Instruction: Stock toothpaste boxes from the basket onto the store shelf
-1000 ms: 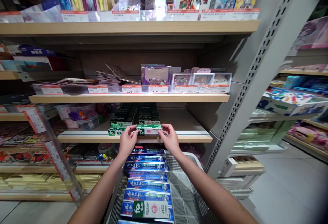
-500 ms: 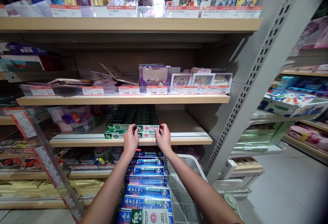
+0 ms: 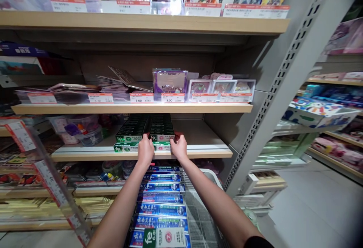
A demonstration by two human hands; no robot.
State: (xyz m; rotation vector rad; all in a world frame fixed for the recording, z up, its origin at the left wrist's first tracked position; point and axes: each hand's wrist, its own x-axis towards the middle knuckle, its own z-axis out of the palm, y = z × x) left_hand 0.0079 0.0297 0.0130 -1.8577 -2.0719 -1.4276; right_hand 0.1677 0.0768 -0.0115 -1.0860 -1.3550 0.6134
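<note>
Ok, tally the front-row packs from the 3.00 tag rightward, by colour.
Purple pack: 1
White packs: 3
Total: 4

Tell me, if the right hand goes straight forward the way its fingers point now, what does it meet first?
The right hand already rests on the front green toothpaste box; pushing on, it would probably meet the right-hand stack of green boxes behind it, though depth is unclear.

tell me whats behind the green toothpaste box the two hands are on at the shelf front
Behind the green toothpaste box, held at its ends by the left hand and right hand, a row of dark green boxes runs back along the wooden shelf. The row's far end is too shadowed to see.
</note>
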